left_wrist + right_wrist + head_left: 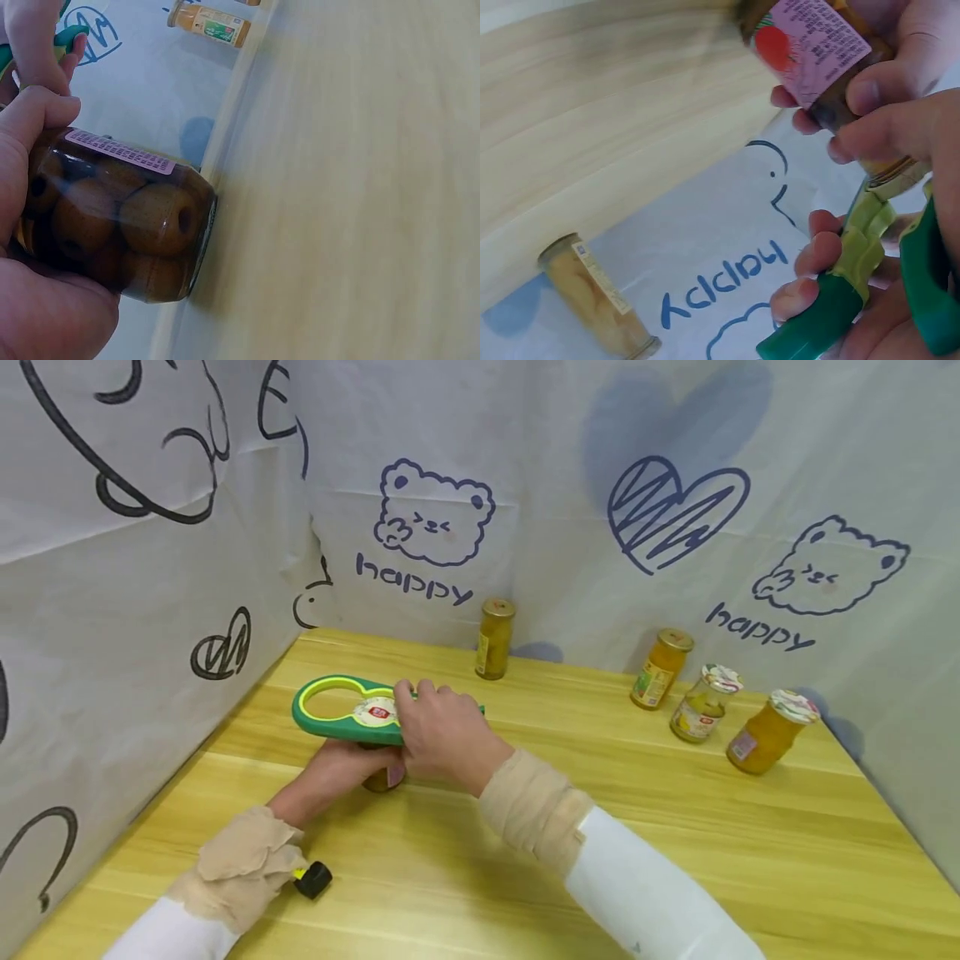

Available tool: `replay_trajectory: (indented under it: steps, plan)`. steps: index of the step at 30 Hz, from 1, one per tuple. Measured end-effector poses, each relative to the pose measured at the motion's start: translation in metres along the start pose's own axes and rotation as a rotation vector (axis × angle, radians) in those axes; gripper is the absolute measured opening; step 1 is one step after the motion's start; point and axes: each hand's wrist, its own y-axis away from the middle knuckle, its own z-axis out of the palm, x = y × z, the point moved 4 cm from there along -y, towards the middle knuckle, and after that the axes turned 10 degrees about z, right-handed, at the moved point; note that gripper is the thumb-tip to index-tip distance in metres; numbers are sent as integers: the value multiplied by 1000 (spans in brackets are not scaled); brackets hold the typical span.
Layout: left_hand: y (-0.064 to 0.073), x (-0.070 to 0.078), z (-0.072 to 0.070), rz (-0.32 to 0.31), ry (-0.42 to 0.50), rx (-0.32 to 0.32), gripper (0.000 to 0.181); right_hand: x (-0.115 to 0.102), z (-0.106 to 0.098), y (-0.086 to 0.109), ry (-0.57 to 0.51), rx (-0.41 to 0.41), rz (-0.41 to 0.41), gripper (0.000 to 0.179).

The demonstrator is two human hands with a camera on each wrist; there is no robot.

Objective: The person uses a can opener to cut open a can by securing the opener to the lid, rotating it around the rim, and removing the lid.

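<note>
My left hand (333, 777) grips a glass jar (120, 217) of brown round fruit with holes in them, its fingers and thumb around the glass. A pink label with a red fruit faces the right wrist view. Over the jar's top lies a green and yellow jar opener (318, 722), with a large ring at its far left end. Its handles (821, 319) are gripped by my right hand (450, 727). The lid shows only partly, at the opener's jaws in the right wrist view. The jar's base is close over the table in the left wrist view.
Behind the hands, a tall jar (495, 643) stands near the back cloth. Three more jars stand at the right: a slim orange one (662, 670), a pale one (701, 706) and a wide orange one (765, 739). A black and yellow object (313, 880) lies beside the left wrist.
</note>
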Motion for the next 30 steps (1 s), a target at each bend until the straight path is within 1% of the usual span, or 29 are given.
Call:
replay_trajectory:
  steps: [3,7,10,12,15,18,22,27,30]
  plan:
    - [0,-1,0,-18,-23,10,50,1,2,-1,20,-1,2,65]
    - [1,-2,-1,-31,-49,14,53,1,2,-1,14,0,-1,74]
    - [2,-2,-2,-37,-53,11,53,1,2,-2,-6,5,-11,80]
    - [2,-3,-2,-38,-46,6,52,2,3,-2,-11,4,-22,81]
    - [2,-3,-2,-36,-37,1,50,2,3,-4,-3,-1,-39,83]
    - [2,-2,-1,-37,-49,2,50,3,3,-4,6,-16,-47,85]
    - [2,-3,-1,-50,-51,15,52,4,4,-5,8,-29,-53,81]
    - [1,-3,-1,-53,-38,26,54,6,5,-8,3,-6,-67,75]
    - [1,-4,-1,-54,-35,27,54,7,6,-9,-3,-12,-72,69]
